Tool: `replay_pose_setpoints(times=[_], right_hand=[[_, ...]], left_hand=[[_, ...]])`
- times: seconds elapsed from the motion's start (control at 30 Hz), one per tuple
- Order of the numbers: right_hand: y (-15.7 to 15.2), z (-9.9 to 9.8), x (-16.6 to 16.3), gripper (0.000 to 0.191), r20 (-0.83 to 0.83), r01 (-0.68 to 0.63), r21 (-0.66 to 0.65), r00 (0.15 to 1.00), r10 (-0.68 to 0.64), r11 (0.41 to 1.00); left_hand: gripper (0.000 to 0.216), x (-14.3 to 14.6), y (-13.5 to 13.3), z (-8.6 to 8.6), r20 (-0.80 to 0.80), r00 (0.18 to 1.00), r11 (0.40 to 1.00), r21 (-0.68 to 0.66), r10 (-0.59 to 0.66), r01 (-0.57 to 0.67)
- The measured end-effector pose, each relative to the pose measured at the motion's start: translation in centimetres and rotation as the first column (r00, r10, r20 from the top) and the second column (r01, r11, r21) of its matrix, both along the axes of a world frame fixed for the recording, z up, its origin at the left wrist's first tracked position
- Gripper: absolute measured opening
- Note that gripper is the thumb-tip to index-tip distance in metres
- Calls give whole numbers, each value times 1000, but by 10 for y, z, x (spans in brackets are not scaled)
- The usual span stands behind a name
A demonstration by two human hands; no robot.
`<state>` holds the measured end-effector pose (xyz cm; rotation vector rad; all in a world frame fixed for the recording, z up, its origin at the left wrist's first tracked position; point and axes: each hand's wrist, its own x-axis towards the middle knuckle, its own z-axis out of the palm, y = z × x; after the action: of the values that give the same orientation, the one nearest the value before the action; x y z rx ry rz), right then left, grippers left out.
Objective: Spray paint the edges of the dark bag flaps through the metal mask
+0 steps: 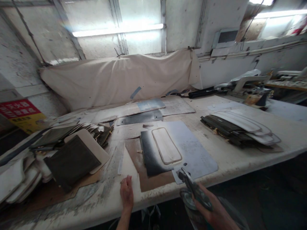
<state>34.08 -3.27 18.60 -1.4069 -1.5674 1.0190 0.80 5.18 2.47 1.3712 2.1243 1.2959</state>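
Note:
My right hand [213, 209] is wrapped round the grip of a spray gun [192, 183], whose cup [190, 204] hangs below at the table's front edge. The nozzle points at a dark flat panel [150, 159] under a pale sheet [196, 153]. On these rests a white rounded rectangular piece [167, 145] with a brown outline; pale overspray surrounds it. My left hand [126, 191] is at the table edge, left of the brown board [155, 182] beneath the panel. Its fingers are curled together, and I see nothing in them.
Dark leather-like pieces [74, 163] and white flaps [21, 182] lie piled at the left. Another stack of dark and white pieces [240, 127] sits at the right. Behind are flat boards [141, 118], a draped cloth [124, 80] and a sewing machine [251, 83].

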Motion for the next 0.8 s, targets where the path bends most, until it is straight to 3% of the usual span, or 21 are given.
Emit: replay_pose_setpoints(times=[0.27,0.53,0.8], right_hand=[[3,-11,21,37,56,128,-59,991,-125,990],[13,-12,39,32,54,152,-34,987,-150,988],[46,-1,46,12,50,156,-2,986,-156,988]], left_hand=[[46,-1,2,-1,4,1000,1000,-7,3,-3],[49,0,1,2,33,999,999,-42,16,-15],[50,-4,3,4,119,993,997,-81,14,-4]])
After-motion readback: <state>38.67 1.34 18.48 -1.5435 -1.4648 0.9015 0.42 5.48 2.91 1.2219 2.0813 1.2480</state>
